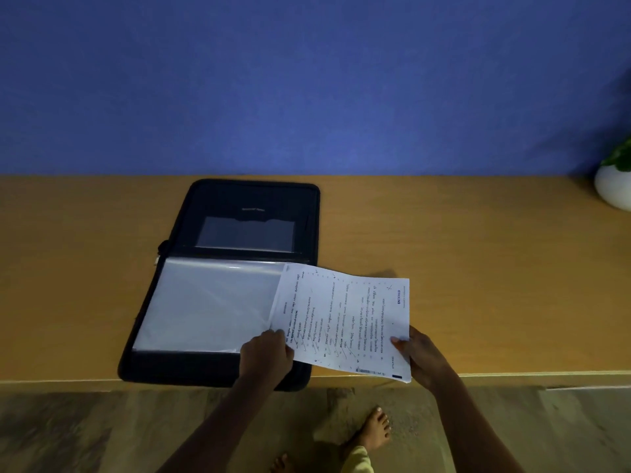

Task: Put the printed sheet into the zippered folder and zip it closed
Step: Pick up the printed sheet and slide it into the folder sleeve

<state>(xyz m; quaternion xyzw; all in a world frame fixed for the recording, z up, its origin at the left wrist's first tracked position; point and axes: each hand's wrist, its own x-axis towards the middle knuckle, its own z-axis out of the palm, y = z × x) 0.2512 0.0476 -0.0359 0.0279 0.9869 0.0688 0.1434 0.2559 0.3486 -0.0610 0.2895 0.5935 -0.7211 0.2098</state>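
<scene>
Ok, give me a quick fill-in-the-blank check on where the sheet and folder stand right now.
1. The zippered folder lies ____ on the wooden table.
2. The printed sheet is held by ____ hands.
3. The left hand grips the sheet edge nearest the clear ____.
4. At the far right stands a ____ pot.

Missing words: open; both; sleeves; white

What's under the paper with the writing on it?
The paper, held by both hands, left and right, covers the right edge of the open folder, its clear sleeves, and some table. Whatever lies directly beneath is hidden.
</scene>
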